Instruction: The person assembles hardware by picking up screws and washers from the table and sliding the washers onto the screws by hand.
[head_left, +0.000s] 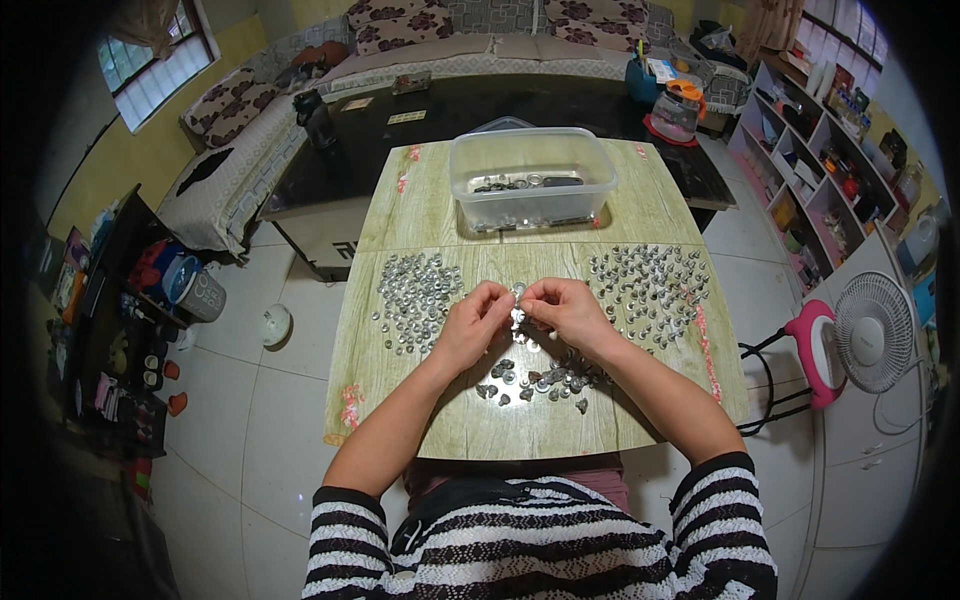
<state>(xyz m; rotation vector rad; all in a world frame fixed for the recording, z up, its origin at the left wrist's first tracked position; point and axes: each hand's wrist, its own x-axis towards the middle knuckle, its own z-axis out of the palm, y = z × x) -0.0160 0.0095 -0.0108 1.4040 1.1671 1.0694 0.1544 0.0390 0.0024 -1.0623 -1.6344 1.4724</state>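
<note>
My left hand (473,322) and my right hand (566,310) meet over the middle of the small green table (430,200), fingertips pinched together on a small silvery metal piece (518,293). A spread of flat round metal rings (416,293) lies left of my hands. A spread of small studs (650,285) lies to the right. A looser cluster of metal parts (535,380) sits on the table just under my wrists.
A clear plastic tub (531,176) holding several metal parts stands at the table's far end. Beyond it are a dark table (520,100) and a sofa. A white fan (872,330) and a pink stool (815,350) stand to the right, shelves behind them.
</note>
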